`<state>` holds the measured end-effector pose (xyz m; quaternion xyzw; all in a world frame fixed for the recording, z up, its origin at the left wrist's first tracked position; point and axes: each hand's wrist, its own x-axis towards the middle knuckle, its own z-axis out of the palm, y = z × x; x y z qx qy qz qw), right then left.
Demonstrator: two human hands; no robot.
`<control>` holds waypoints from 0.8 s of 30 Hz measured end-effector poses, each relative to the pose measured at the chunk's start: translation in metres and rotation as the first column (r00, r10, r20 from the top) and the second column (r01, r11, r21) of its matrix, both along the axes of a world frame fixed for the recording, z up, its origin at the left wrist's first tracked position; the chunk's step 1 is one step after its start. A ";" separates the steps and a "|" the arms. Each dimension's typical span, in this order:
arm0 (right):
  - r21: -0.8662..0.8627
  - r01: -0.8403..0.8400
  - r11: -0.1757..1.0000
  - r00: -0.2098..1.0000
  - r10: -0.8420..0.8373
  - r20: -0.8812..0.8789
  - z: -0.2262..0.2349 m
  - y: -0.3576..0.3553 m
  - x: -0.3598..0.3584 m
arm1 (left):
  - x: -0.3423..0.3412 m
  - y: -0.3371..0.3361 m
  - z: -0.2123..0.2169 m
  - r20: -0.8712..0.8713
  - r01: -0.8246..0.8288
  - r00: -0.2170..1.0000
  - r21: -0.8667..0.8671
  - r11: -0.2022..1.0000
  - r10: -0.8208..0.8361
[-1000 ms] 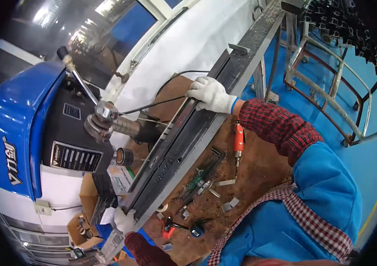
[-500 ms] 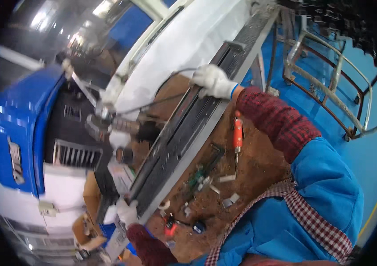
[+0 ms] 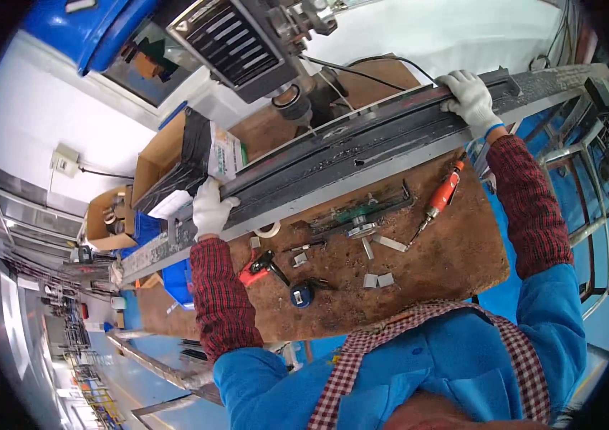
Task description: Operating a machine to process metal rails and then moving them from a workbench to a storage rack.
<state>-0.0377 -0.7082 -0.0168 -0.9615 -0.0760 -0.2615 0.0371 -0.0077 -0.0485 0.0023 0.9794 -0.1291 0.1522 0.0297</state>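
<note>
A long dark metal frame rail lies slantwise across a brown workbench, under the spindle of a drill press. My left hand, in a white glove, grips the rail's near edge toward its left end. At the right end my right hand, also gloved, holds the rail's top edge. Both sleeves are red plaid under a blue vest.
On the bench lie an orange powered screwdriver, a red-handled tool, a roll of tape, a green-and-black jig and small metal pieces. Cardboard boxes stand left of the drill press. Metal racks stand at right.
The view has swung round and my head now faces the bench squarely. My left hand has come into sight gripping the rail. My right hand stays on the rail's far end.
</note>
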 end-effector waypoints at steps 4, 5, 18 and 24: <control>0.126 0.052 0.991 0.997 -0.044 -0.063 0.021 0.008 0.003 | 0.005 -0.006 -0.002 0.022 0.028 0.999 0.020 0.999 -0.028; 0.261 0.039 0.965 0.998 -0.026 -0.053 0.028 0.008 0.010 | 0.005 -0.012 -0.002 0.066 0.067 0.996 0.011 0.998 -0.068; -0.254 0.076 0.964 0.910 -0.171 -0.377 0.074 0.029 0.003 | -0.011 -0.036 -0.001 0.154 0.046 0.987 -0.023 0.999 -0.042; -0.146 0.076 0.986 0.979 -0.102 -0.176 0.011 -0.007 0.008 | 0.009 -0.040 -0.009 0.193 0.088 0.978 -0.058 0.994 -0.076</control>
